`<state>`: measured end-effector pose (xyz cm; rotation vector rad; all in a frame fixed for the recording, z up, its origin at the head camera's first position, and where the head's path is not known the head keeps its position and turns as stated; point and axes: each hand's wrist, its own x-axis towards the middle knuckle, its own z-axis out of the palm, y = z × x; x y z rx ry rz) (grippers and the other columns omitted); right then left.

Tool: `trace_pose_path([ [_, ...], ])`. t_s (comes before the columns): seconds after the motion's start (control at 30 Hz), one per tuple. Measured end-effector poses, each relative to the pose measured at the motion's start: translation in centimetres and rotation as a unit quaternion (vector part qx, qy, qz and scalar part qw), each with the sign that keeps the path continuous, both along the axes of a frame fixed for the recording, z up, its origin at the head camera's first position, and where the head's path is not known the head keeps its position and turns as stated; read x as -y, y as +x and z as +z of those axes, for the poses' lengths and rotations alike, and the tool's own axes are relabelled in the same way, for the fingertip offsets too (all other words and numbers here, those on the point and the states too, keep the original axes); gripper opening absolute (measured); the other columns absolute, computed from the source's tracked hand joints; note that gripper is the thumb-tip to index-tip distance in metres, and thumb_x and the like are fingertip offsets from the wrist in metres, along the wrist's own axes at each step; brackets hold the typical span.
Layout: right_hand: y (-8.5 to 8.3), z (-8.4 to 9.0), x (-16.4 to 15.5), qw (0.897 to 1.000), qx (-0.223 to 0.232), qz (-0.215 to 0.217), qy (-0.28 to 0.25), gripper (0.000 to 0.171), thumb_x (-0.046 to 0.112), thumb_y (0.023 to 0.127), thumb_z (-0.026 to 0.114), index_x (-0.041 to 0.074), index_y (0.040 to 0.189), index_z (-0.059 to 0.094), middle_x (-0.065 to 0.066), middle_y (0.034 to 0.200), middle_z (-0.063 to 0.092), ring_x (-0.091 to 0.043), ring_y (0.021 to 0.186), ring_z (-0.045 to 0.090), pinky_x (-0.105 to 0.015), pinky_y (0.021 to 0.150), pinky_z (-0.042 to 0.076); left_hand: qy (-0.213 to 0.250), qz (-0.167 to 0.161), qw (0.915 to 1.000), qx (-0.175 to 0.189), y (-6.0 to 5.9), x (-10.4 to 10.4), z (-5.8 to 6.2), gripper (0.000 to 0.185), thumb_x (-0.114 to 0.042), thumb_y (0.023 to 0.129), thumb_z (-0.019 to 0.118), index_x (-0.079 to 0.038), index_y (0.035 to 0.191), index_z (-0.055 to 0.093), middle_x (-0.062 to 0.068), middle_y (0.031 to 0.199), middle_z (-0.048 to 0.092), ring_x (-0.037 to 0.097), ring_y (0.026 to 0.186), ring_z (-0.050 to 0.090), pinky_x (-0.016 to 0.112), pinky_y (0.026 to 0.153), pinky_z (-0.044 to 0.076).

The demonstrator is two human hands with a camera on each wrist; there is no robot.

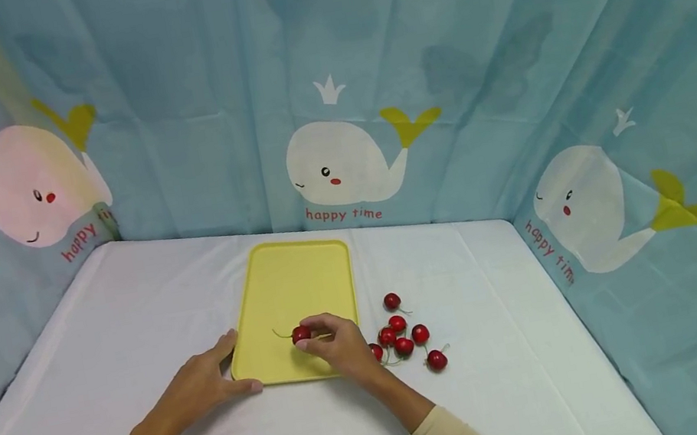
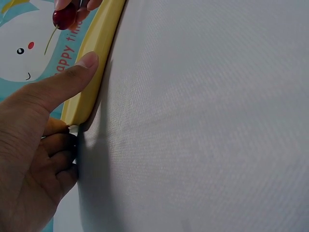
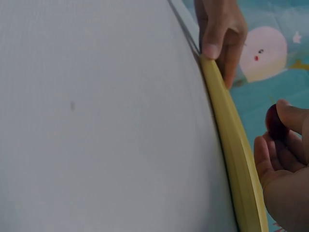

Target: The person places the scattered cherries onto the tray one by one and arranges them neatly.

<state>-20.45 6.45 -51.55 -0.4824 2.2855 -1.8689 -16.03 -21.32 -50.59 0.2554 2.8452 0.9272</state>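
A yellow tray (image 1: 303,276) lies lengthwise on the white-covered table. My left hand (image 1: 199,384) grips its near left corner, the thumb along the near edge and the fingers at the left side. In the left wrist view, that thumb (image 2: 72,82) presses the tray's outer wall (image 2: 102,43). Over the near part of the tray, my right hand (image 1: 345,346) pinches a dark red cherry (image 1: 300,335) between thumb and fingers, its thin stem pointing left. The same cherry (image 3: 275,123) shows above the tray's edge in the right wrist view.
Several loose cherries (image 1: 403,347) with stems lie on the table (image 1: 523,373) just right of the tray, one partly hidden by the right hand. A blue curtain (image 1: 185,122) with printed whales surrounds the table's back and sides.
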Motion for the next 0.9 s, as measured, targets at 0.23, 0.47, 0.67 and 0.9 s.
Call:
trace_pose_path([
  [0.23,0.6,-0.3,1.1,1.000,-0.002,0.017,0.000,0.033,0.016,0.094,0.082,0.006,0.125,0.075,-0.008,0.112,0.077,-0.011,0.100,0.073,-0.019,0.086,0.061,-0.004,0.002,1.0000,0.009,0.0,-0.1,-0.1,0.121,-0.067,0.079,0.084,0.005,0.162,0.034,0.030,0.163,0.041,0.053,0.146,0.045,0.068,0.114,0.043],
  [0.47,0.7,-0.7,2.2,1.000,-0.007,0.014,0.004,0.034,0.017,0.092,0.083,0.008,0.124,0.076,-0.004,0.110,0.077,-0.005,0.097,0.071,-0.020,0.086,0.060,0.002,0.003,1.0000,0.009,-0.1,0.0,-0.2,0.121,-0.066,0.079,0.085,0.004,0.163,0.034,0.029,0.164,0.040,0.053,0.146,0.045,0.068,0.114,0.042],
  [0.67,1.0,-0.6,3.0,1.000,-0.013,0.017,0.017,0.036,0.019,0.092,0.084,0.009,0.125,0.075,-0.004,0.110,0.077,-0.004,0.095,0.071,-0.018,0.085,0.059,0.003,0.001,1.0000,0.004,0.0,0.0,-0.2,0.121,-0.068,0.079,0.084,0.004,0.163,0.034,0.028,0.164,0.040,0.052,0.147,0.045,0.068,0.114,0.043],
  [0.9,1.0,-0.8,3.7,0.998,-0.045,0.030,0.039,0.035,0.013,0.092,0.084,0.005,0.125,0.076,-0.009,0.116,0.076,-0.009,0.101,0.072,-0.017,0.088,0.058,-0.001,0.002,0.9999,0.010,0.0,-0.1,-0.1,0.121,-0.068,0.079,0.083,0.004,0.163,0.033,0.029,0.164,0.040,0.052,0.146,0.045,0.069,0.113,0.043],
])
